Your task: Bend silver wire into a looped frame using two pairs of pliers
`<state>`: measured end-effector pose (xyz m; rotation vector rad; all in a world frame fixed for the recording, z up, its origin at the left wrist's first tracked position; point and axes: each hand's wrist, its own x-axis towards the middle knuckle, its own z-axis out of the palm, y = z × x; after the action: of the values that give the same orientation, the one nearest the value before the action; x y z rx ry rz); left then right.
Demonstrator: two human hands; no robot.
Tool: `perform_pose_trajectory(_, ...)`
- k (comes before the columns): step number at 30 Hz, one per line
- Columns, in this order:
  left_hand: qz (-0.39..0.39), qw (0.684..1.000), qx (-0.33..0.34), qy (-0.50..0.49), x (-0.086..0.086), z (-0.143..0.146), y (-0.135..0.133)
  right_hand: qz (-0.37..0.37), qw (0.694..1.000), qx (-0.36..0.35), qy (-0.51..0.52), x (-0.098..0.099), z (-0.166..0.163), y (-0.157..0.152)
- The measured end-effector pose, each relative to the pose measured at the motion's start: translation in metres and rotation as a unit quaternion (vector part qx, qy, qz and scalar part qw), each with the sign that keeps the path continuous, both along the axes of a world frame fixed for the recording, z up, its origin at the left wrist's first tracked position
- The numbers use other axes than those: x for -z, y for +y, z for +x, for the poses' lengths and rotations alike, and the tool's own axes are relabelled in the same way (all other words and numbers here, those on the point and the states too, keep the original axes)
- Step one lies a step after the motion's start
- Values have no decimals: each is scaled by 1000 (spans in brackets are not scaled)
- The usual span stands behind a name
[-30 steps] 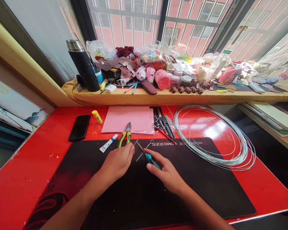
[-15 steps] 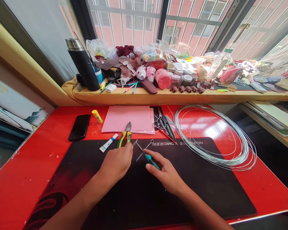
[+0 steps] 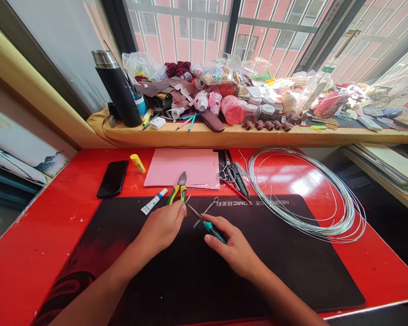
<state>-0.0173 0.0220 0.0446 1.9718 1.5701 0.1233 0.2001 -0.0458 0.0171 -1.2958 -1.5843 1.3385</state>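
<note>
Silvery wire pokes from the left hand, pinched between fingertips; the right hand grips teal-handled pliers, tip just right of it. Being thin, it should feel light, springy, bendable, best held near its end. Black mat beneath.

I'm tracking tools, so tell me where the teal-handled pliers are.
In the head view, the teal-handled pliers are below centre, in the right hand, tip angled up and left towards the left hand.

black phone | yellow stick | pink sheets | flask on ledge
</note>
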Motion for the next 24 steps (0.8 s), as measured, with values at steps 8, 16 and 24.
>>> perform_pose_trajectory(8,-19,998,4,-67,-3,-2,-5,-1,1000,9,7,-1,1,3)
perform_pose_trajectory(16,-64,988,18,-137,11,-8,-4,-17,999,-2,35,-1,1,3)
perform_pose_trajectory(24,-179,940,-10,-291,23,-7,0,-16,999,-8,32,-1,-1,1)
